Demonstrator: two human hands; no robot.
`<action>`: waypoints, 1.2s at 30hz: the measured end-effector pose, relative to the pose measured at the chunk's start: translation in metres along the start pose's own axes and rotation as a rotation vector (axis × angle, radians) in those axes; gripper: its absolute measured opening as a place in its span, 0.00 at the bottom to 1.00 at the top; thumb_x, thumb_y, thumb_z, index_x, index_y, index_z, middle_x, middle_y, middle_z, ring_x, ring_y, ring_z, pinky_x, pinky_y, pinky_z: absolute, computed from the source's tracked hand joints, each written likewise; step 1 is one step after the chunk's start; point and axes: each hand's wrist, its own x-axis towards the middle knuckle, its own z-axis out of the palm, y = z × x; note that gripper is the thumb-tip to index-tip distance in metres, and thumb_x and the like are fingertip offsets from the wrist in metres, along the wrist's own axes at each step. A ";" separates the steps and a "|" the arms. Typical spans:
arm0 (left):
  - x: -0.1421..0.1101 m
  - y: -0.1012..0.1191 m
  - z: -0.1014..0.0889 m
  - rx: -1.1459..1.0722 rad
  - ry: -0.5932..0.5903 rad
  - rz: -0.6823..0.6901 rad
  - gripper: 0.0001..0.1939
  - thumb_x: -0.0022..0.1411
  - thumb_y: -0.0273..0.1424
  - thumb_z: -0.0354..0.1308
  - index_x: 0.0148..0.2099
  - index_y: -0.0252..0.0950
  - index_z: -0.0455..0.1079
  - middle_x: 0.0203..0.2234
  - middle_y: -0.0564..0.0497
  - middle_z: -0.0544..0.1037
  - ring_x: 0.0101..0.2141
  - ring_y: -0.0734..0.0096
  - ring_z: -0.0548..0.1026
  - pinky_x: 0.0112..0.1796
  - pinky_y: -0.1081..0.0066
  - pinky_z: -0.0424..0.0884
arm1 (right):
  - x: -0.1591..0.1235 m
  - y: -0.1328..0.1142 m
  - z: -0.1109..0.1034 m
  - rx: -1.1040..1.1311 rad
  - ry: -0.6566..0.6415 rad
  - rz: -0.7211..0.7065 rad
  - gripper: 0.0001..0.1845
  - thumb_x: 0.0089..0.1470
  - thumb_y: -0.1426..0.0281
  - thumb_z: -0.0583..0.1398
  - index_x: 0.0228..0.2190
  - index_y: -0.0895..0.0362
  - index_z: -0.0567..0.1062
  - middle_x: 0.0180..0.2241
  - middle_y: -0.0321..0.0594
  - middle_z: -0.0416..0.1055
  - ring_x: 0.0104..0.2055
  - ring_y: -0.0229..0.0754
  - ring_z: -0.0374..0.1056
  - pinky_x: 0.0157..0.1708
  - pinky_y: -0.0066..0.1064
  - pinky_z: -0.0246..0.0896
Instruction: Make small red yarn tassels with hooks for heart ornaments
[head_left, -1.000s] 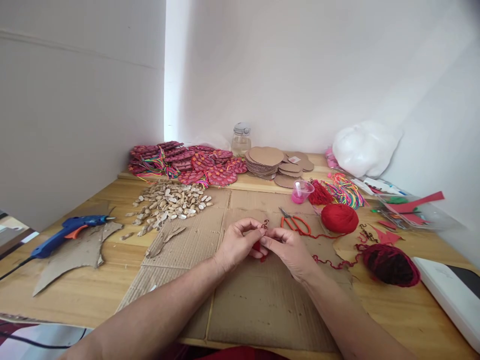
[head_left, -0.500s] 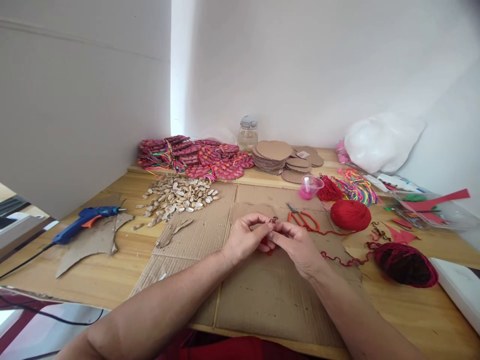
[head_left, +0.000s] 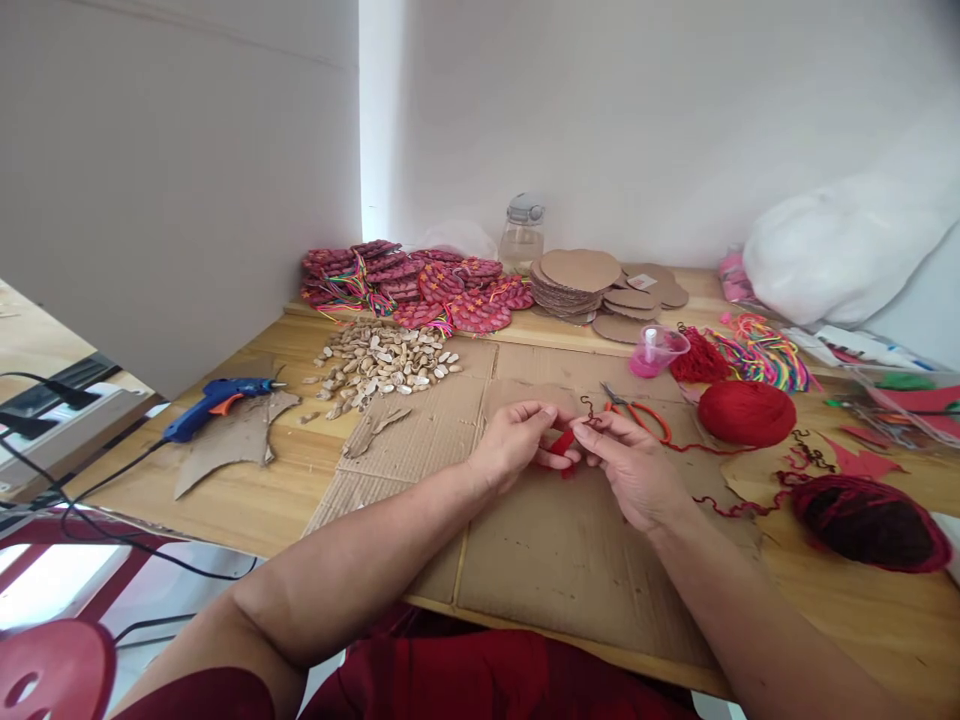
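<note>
My left hand [head_left: 516, 442] is closed, its lower fingers curled against a small red yarn bundle [head_left: 564, 446]. Thumb and forefinger of my right hand [head_left: 628, 462] pinch a dark, curly strand of yarn [head_left: 588, 404] at the bundle's upper end. Exactly how the strand runs round the bundle is hidden by the fingers. Just beyond my right hand lie scissors [head_left: 651, 420] with orange handles. A red yarn ball [head_left: 747, 413] sits to the right, and nearer me is a dark red and brown yarn ball [head_left: 870, 522].
Cardboard [head_left: 555, 560] covers the table's middle. Peanut shells [head_left: 390, 365] lie left, beside a blue glue gun [head_left: 225, 405] with a cord. Behind stand decorated pink pieces [head_left: 450, 295], a bottle [head_left: 523, 235], stacked cardboard cutouts [head_left: 574, 285] and a pink-stained cup [head_left: 660, 350].
My hands have drawn slightly apart, showing more of the red bundle and the dark strand. The view has shifted, so the table appears displaced.
</note>
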 end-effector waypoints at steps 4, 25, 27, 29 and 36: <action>0.001 0.001 0.001 -0.013 0.011 -0.044 0.09 0.65 0.28 0.54 0.36 0.26 0.72 0.26 0.44 0.78 0.25 0.72 0.79 0.27 0.77 0.75 | 0.001 0.001 -0.003 -0.031 0.003 -0.023 0.14 0.43 0.60 0.70 0.29 0.56 0.80 0.31 0.37 0.74 0.29 0.34 0.63 0.27 0.27 0.53; -0.001 0.000 0.000 -0.056 -0.035 -0.070 0.07 0.57 0.27 0.63 0.34 0.25 0.73 0.24 0.46 0.79 0.26 0.73 0.79 0.31 0.76 0.75 | -0.003 -0.004 -0.002 -0.595 -0.018 -0.375 0.12 0.61 0.62 0.55 0.30 0.55 0.69 0.28 0.38 0.68 0.29 0.40 0.63 0.30 0.32 0.57; -0.001 0.000 0.001 -0.054 -0.041 -0.077 0.06 0.58 0.26 0.63 0.34 0.25 0.73 0.24 0.46 0.78 0.26 0.73 0.79 0.30 0.76 0.75 | -0.002 -0.003 -0.002 -0.577 -0.030 -0.356 0.12 0.61 0.62 0.55 0.29 0.55 0.70 0.28 0.37 0.68 0.29 0.40 0.63 0.30 0.32 0.57; -0.001 0.000 0.001 -0.049 -0.043 -0.080 0.06 0.58 0.26 0.62 0.34 0.25 0.73 0.23 0.46 0.78 0.25 0.73 0.78 0.30 0.76 0.74 | -0.001 -0.002 -0.003 -0.499 -0.040 -0.311 0.12 0.60 0.61 0.57 0.29 0.55 0.71 0.28 0.37 0.68 0.30 0.39 0.63 0.32 0.32 0.58; -0.001 0.001 -0.001 -0.004 -0.038 -0.058 0.06 0.59 0.27 0.62 0.35 0.26 0.74 0.26 0.47 0.78 0.24 0.75 0.77 0.29 0.75 0.74 | 0.002 0.000 -0.007 -0.065 -0.024 -0.088 0.13 0.50 0.59 0.67 0.30 0.55 0.75 0.33 0.37 0.69 0.33 0.37 0.64 0.29 0.28 0.58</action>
